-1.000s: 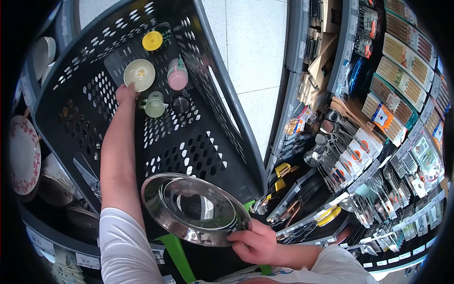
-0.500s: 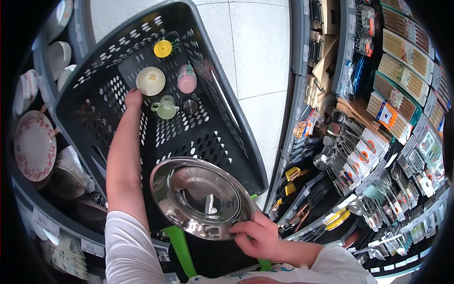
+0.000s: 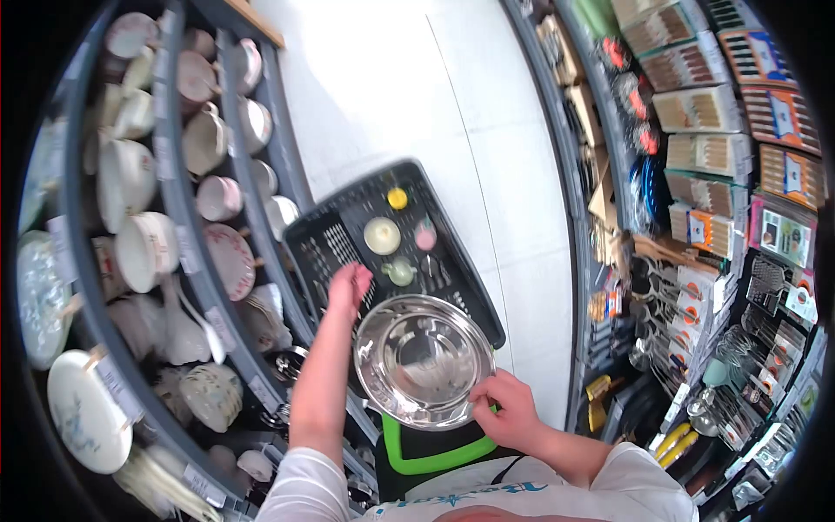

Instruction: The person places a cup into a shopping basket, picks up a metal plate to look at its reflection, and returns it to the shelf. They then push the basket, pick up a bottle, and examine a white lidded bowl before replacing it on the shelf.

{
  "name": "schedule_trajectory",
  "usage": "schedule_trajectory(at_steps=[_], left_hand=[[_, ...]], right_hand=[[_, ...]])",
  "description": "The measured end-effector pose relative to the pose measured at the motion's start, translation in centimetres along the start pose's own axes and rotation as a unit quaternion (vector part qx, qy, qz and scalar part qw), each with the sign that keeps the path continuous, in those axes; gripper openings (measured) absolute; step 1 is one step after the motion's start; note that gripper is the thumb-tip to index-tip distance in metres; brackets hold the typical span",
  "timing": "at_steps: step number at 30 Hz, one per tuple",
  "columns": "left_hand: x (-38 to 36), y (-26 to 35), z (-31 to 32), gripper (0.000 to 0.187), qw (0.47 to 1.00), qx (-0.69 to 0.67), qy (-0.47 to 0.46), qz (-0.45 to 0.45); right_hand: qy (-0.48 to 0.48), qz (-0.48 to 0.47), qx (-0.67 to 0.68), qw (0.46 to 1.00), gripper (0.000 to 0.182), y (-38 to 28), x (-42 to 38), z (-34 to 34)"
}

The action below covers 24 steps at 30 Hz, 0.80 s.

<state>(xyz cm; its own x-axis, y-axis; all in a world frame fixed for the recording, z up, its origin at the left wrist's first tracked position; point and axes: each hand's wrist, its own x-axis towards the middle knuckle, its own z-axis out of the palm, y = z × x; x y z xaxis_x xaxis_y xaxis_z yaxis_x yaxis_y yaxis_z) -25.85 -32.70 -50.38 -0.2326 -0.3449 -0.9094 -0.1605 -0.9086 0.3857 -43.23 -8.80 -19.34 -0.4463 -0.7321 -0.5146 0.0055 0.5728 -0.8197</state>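
My right hand grips the lower right rim of a shiny steel basin, tilted above the near end of a black shopping basket with a green handle. My left hand is over the basket's left part, blurred, its fingers hard to make out. Inside the basket are a cream bowl, a light green cup, a pink item, a yellow item and a small dark container.
Shelves on the left hold bowls, plates and cups. On the right, shelves carry packs of chopsticks, ladles, graters and other kitchen tools. Pale floor tiles run between them.
The view has risen and shifted, so the basket looks smaller and more shelving shows. My left hand has come back from beside the cream bowl. The basin looks less tilted, still in my right hand.
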Motion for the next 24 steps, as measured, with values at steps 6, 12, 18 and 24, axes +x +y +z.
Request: schedule_trajectory(at_steps=[6, 12, 18, 24], left_hand=[[-19.7, 5.7, 5.6, 0.054, 0.978, -0.102, -0.167, 0.066], [-33.8, 4.5, 6.6, 0.047, 0.978, -0.103, -0.179, 0.024], [-41.7, 3.2, 7.5, 0.042, 0.968, -0.174, -0.146, 0.104], [-48.2, 1.6, 6.5, 0.044, 0.934, -0.251, -0.132, 0.218]], right_hand=[[-0.013, -0.067, 0.031, 0.997, 0.009, -3.3, -2.1, -2.1], [-0.028, -0.122, -0.034, 0.992, 0.024, -6.0, -4.4, -4.7], [0.019, -0.181, -0.006, 0.983, 0.040, -9.8, -6.5, -5.6], [-0.053, -0.284, 0.047, 0.956, 0.038, -11.4, -7.2, -3.4]])
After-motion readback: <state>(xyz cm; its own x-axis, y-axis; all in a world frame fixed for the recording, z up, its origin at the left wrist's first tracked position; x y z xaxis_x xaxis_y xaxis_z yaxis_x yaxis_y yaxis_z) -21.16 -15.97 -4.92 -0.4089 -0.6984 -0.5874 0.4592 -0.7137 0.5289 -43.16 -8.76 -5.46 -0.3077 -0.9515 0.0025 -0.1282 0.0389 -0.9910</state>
